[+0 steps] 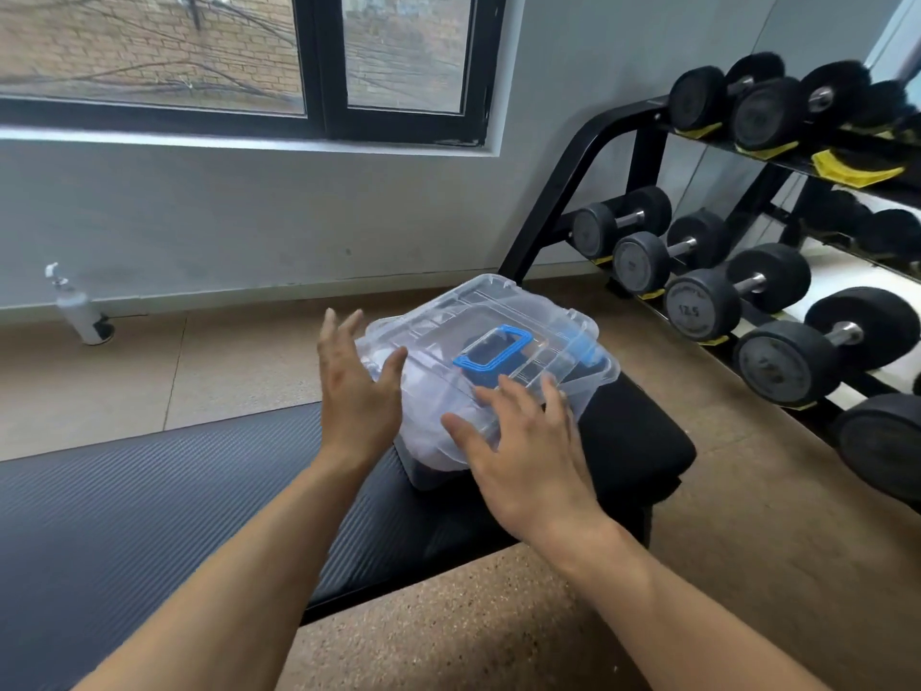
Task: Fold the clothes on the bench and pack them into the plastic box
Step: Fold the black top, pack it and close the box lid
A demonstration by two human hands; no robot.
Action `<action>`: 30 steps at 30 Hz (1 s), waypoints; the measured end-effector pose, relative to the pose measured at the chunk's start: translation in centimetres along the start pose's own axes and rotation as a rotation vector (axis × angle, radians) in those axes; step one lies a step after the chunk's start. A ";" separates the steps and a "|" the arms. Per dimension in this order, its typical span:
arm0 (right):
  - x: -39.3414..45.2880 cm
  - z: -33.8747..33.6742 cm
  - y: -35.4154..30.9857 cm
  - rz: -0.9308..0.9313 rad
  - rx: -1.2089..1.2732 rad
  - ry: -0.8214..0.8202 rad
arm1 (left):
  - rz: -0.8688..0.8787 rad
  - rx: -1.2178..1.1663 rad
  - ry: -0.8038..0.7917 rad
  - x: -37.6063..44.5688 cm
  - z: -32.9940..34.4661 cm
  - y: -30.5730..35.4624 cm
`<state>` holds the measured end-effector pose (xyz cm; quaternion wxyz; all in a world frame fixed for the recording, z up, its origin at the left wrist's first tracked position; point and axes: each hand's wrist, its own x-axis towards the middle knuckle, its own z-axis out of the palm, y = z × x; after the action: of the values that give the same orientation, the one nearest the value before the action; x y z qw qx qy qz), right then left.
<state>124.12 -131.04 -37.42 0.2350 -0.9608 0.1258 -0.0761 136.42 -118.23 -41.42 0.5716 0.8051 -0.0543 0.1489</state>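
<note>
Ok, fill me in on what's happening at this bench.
A person is working with bare hands at a clear plastic box standing on the black bench. Its lid with the blue handle is on, and light and dark clothes show through the walls. The left hand is open beside the box's left side; the right hand is open at its near edge, fingers on or just over the lid. No loose clothes show on the bench.

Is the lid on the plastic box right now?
Yes, the clear lid with its blue handle sits on top of the plastic box, covering the clothes inside.
</note>
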 end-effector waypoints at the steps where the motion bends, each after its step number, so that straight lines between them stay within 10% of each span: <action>1: -0.3 -0.3 -0.2 -0.024 -0.039 -0.016 | -0.024 0.012 0.025 0.2 -0.2 -0.2; 21: 2.1 0.9 2.1 -0.207 -0.015 0.185 | -0.200 -0.067 -0.128 -1.5 0.5 0.2; 30: 7.3 -1.6 10.8 0.253 0.152 0.394 | -0.225 -0.075 -0.128 -1.1 0.4 0.4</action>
<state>128.55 -143.03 -40.48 0.2852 -0.8835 0.2826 -0.2414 135.29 -118.80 -41.53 0.6095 0.7922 -0.0055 0.0299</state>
